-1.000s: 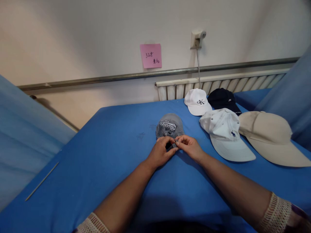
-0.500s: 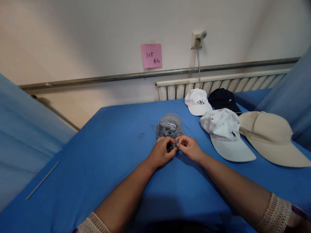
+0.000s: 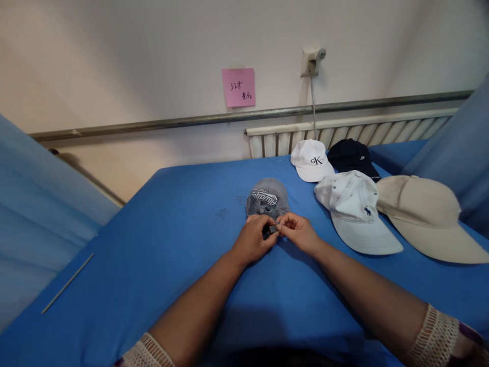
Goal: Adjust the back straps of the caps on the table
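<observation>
A grey cap (image 3: pixel 273 189) with white "Always" lettering lies on the blue-covered table (image 3: pixel 171 229), its back turned toward me. My left hand (image 3: pixel 255 237) is closed at the near edge of the cap, thumb and fingers around its dark back strap (image 3: pixel 270 230). From the other side my right hand (image 3: pixel 298 232) pinches the strap's end, its fingertips touching those of the left. The fingers hide much of the strap and its fastening.
On the right lie a white cap (image 3: pixel 310 162), a black cap (image 3: pixel 351 155), a pale cap (image 3: pixel 353 204) and a large beige cap (image 3: pixel 424 209). A thin stick (image 3: pixel 68 283) lies at the left. Behind the table are a radiator (image 3: pixel 344 135) and a metal rail (image 3: pixel 183 122).
Both hands stay almost in place at the strap, with only slight shifts of the right fingertips. The caps have not moved.
</observation>
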{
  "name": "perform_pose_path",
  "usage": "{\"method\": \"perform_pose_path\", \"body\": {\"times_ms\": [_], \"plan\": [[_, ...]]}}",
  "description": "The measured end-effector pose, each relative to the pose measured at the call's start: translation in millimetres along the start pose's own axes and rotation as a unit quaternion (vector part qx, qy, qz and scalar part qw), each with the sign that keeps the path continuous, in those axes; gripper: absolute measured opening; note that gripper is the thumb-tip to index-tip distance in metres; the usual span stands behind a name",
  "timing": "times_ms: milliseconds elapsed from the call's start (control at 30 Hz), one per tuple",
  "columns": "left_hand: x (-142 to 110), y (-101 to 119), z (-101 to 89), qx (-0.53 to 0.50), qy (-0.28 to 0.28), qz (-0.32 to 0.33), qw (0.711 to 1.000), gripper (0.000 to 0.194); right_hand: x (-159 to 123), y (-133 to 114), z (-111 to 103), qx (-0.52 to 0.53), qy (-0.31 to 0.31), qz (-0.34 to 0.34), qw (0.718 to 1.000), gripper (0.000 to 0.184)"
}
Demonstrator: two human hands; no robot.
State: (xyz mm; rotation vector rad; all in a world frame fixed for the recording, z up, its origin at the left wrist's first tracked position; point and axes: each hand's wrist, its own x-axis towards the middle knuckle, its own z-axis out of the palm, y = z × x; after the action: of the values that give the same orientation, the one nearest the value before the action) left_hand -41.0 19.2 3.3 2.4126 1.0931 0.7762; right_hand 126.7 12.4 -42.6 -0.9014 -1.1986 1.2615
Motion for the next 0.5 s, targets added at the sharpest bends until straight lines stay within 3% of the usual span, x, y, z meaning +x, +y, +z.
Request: {"method": "perform_pose_path", "body": {"times_ms": [500], "plan": [[0.3,-3.5,0.7,-0.005,-0.001,-0.009,1.000,0.011,0.9,5.8,-2.8,-0.017,0.011,0.022,1.000,0.031]]}}
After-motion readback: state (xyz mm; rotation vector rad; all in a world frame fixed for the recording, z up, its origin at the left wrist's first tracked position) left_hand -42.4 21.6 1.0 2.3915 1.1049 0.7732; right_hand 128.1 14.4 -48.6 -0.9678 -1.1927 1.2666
